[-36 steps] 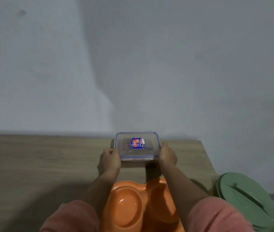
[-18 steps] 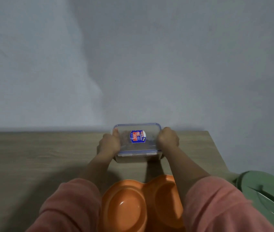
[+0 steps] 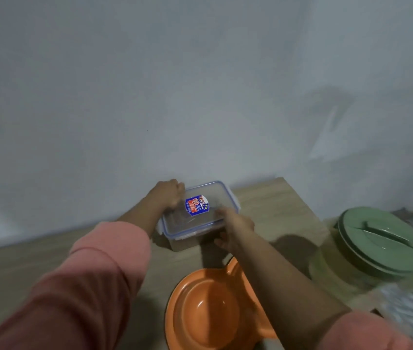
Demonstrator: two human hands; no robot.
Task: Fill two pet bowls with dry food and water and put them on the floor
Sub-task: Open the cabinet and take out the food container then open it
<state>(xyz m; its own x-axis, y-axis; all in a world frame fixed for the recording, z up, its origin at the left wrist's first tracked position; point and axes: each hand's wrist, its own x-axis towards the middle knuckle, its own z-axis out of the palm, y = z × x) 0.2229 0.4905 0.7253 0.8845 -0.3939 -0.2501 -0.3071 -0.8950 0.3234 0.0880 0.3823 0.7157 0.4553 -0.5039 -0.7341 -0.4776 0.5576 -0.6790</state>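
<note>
Both hands are holding a clear lidded container (image 3: 198, 213) on the wooden table (image 3: 276, 213), near the wall. The left hand (image 3: 168, 194) is gripping its far left corner with curled fingers, and the right hand (image 3: 234, 227) is wrapping its fingers round the near right corner. The container's lid is sitting closed, a blue label on top. An orange double pet bowl (image 3: 208, 311) is lying nearer the person, dry. A green lid (image 3: 377, 246) is resting to the right.
</note>
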